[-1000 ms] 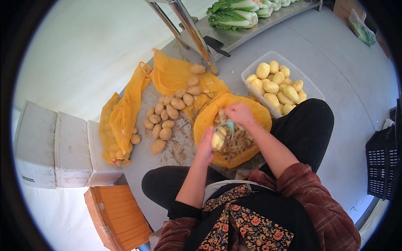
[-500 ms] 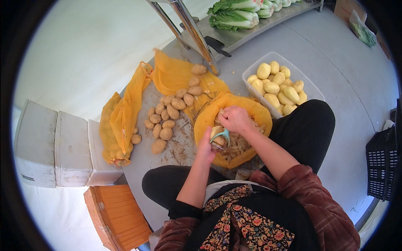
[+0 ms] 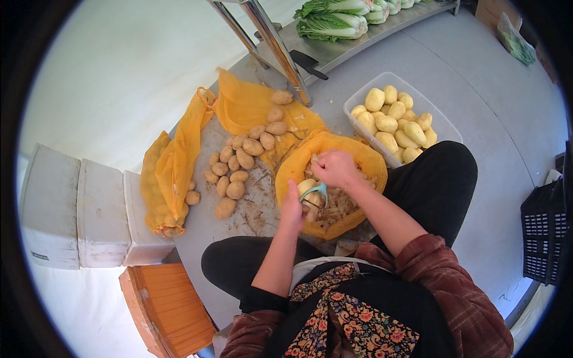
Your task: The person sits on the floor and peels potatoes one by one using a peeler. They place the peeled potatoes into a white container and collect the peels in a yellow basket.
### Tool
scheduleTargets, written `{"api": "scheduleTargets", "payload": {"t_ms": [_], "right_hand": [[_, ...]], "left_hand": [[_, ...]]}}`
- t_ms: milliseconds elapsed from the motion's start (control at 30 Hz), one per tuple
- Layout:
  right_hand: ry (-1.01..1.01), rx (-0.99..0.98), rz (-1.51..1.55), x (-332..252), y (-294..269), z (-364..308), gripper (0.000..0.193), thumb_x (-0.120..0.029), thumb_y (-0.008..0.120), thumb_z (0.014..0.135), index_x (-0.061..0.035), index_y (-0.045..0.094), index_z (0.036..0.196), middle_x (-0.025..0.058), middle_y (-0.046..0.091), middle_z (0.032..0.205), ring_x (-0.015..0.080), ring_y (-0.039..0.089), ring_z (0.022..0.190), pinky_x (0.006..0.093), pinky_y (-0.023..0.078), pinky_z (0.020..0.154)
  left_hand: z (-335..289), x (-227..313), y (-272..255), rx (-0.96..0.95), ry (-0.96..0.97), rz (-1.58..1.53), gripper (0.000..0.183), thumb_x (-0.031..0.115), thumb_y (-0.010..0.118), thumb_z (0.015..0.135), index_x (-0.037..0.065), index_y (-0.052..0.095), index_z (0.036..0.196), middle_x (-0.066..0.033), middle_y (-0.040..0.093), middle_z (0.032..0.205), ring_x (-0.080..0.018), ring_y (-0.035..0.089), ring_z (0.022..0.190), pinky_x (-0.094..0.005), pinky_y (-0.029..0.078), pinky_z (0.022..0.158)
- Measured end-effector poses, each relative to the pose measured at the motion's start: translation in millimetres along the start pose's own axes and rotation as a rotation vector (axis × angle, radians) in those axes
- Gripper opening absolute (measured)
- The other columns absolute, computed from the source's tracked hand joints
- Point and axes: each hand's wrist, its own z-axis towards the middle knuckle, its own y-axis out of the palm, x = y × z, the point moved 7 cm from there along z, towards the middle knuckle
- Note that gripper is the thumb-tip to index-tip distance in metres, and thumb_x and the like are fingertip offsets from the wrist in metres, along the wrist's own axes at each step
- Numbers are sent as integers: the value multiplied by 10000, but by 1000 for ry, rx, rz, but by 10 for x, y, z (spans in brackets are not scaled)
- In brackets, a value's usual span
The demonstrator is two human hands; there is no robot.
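Note:
My left hand [image 3: 292, 208] is closed round a partly peeled potato [image 3: 306, 186] above an orange mesh sack [image 3: 286, 179]. In my right hand [image 3: 335, 169] is a light-blue peeler [image 3: 322, 190], its head lying across that potato. Fingers of both hands are partly hidden. Beneath them, the sack stands with its mouth spread between my legs, holding a heap of potato peelings [image 3: 340, 209]. Unpeeled potatoes [image 3: 245, 159] lie on the floor to the left. Peeled potatoes [image 3: 386, 124] fill a clear plastic tub [image 3: 444, 113] right of the sack.
A filled orange mesh sack [image 3: 156, 185] leans at the left by white bins [image 3: 101, 215]. A cleaver [image 3: 308, 64] rests near a metal table leg [image 3: 276, 48]. Chinese cabbages [image 3: 331, 27] lie on a low steel shelf [image 3: 346, 52]. At the right stands a black crate [image 3: 544, 232].
My left hand has shifted slightly, and the potato shows more pale flesh by the peeler. My right hand keeps nearly the same place. The whole view has moved a little.

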Motion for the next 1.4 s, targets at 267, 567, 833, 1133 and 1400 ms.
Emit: {"api": "scheduleTargets", "payload": {"t_ms": [267, 567, 833, 1133, 1400], "right_hand": [[472, 100, -77, 605, -294, 52, 298, -287, 445, 692, -54, 606, 600, 129, 578, 649, 309, 547, 612, 371, 444, 578], [144, 317, -78, 270, -408, 36, 306, -285, 493, 703, -41, 582, 540, 108, 554, 630, 280, 529, 580, 369, 431, 537], [24, 173, -46, 64, -233, 25, 308, -276, 495, 705, -40, 565, 521, 106, 544, 601, 279, 517, 559, 385, 413, 512], [285, -7, 52, 288, -85, 37, 305, -295, 444, 719, -47, 592, 620, 121, 560, 638, 299, 538, 616, 380, 433, 578], [331, 223, 13, 495, -360, 26, 308, -283, 476, 709, -30, 574, 562, 126, 549, 602, 300, 530, 582, 373, 426, 546]], "left_hand": [[-128, 100, 110, -156, 37, 178, 464, 405, 247, 877, 23, 480, 1001, -90, 550, 863, -170, 557, 704, -292, 468, 522], [-50, 46, 29, -72, -58, -13, 469, 417, 250, 870, 25, 472, 1004, -103, 559, 789, -223, 556, 629, -304, 448, 489], [-12, 23, -47, 6, -28, -29, 480, 438, 265, 862, 32, 473, 1014, -103, 557, 841, -217, 557, 699, -315, 463, 547], [-11, 101, 69, -2, 211, 240, 431, 420, 329, 854, 44, 480, 1002, -70, 540, 851, -169, 539, 731, -321, 462, 570], [-110, 57, 139, -157, -93, -132, 474, 471, 309, 840, 60, 473, 1008, -89, 547, 833, -207, 538, 650, -303, 430, 506]]}}
